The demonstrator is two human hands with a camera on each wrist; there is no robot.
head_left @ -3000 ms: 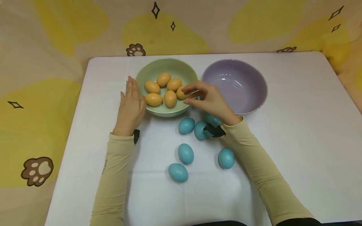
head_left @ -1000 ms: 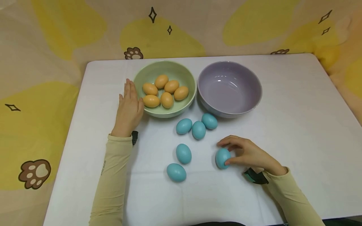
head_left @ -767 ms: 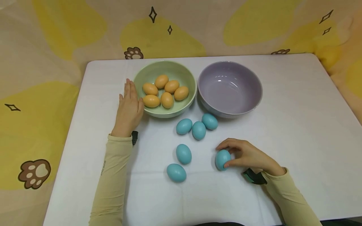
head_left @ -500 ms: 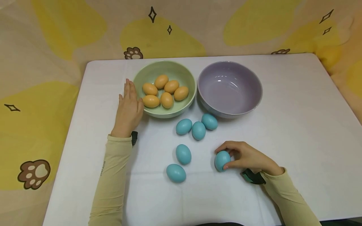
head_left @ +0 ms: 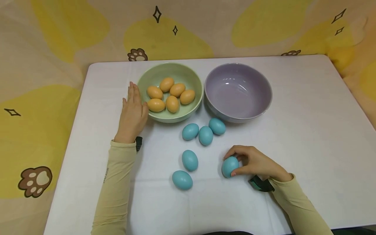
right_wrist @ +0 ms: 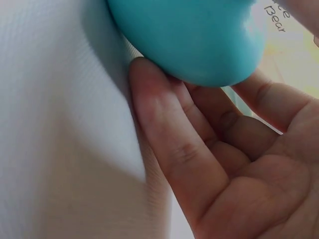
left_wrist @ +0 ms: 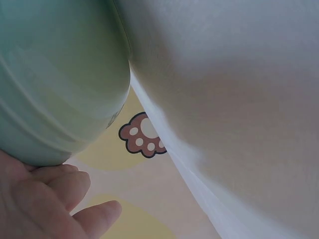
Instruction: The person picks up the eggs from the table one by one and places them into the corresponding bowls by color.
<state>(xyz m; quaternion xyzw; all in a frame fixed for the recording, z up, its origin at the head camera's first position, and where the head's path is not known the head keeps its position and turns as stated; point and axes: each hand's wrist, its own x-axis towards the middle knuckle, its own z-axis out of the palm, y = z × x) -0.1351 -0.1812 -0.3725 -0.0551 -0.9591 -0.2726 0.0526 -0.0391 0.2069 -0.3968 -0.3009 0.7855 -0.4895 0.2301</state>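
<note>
- One blue egg [head_left: 230,167] sits on the person's side of the purple bowl [head_left: 241,94], well apart from it; whether it rests on the white cloth [head_left: 308,140] or just clears it, I cannot tell.
- The right hand [head_left: 256,163] grasps this egg between thumb and curved fingers, on the person's side of the purple bowl.
- Three more blue eggs [head_left: 206,135] lie bunched just in front of the purple bowl, towards its left.
- Two other blue eggs [head_left: 190,160] lie farther towards the person, left of the purple bowl.
- The green bowl [head_left: 189,75] stands just left of the purple bowl, holding six yellow eggs [head_left: 172,103].
- The left hand [head_left: 133,116], grasping nothing, lays straight fingers against the green bowl's far side from the purple bowl.
- Behind the purple bowl hangs a patterned backdrop [head_left: 100,29].
</note>
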